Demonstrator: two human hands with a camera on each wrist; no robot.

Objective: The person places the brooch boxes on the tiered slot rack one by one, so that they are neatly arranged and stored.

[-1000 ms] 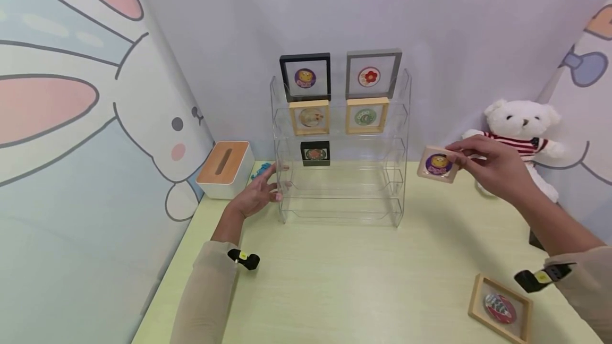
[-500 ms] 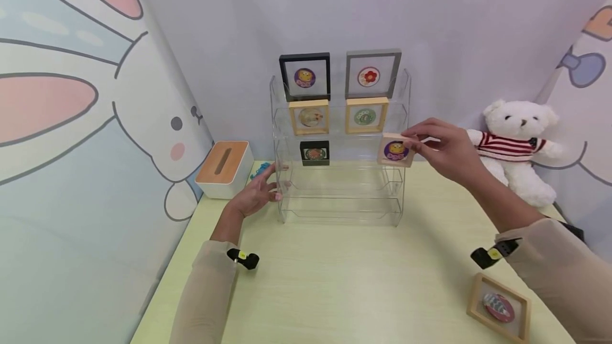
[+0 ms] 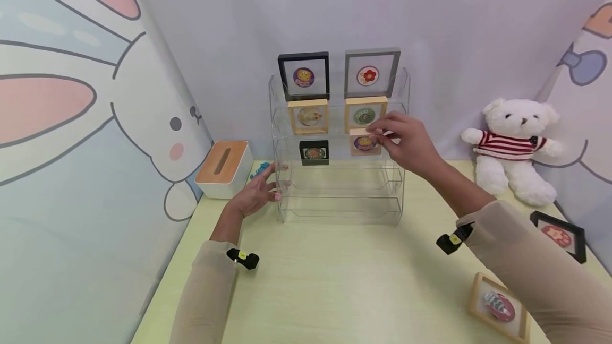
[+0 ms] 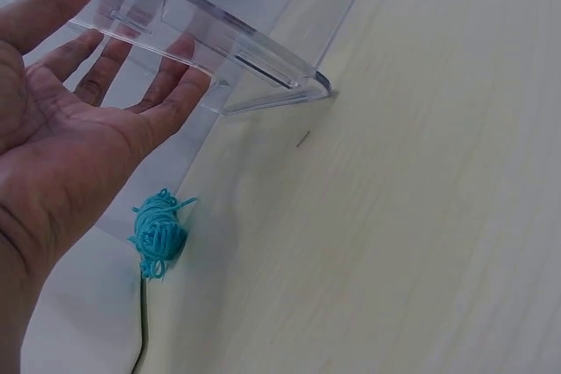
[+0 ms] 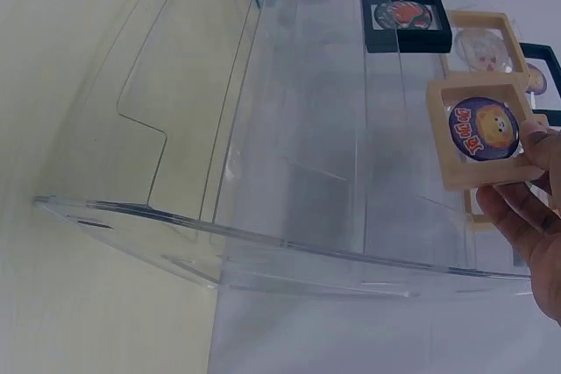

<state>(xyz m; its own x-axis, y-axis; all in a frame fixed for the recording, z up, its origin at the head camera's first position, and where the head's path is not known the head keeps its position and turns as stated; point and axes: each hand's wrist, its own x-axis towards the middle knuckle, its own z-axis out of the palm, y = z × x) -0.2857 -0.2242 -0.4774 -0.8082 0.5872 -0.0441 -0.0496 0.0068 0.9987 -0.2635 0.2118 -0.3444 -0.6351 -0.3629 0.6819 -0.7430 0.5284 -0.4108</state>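
Note:
In the head view, my right hand (image 3: 404, 139) pinches a small light-wood frame (image 3: 365, 147) by its upper right edge. Through its window shows a purple round badge with a yellow character, clearer on the frame (image 5: 482, 133) in the right wrist view. It is at the third tier of a clear acrylic display rack (image 3: 341, 208), right of a small black frame (image 3: 314, 154). My left hand (image 3: 255, 195) touches the rack's left side with spread, loosely bent fingers; the left wrist view shows its fingertips at the clear panel (image 4: 254, 50).
Higher tiers hold a black frame (image 3: 304, 76), a grey frame (image 3: 372, 73) and two wooden frames. Right on the table lie another wooden frame (image 3: 499, 307) and a black one (image 3: 559, 237). A teddy bear (image 3: 516, 147), tissue box (image 3: 223, 169) and blue yarn bundle (image 4: 159, 234) stand around.
My right hand has carried the small wooden frame leftward from beside the teddy bear to the rack's third tier. My left hand has stayed at the rack's side.

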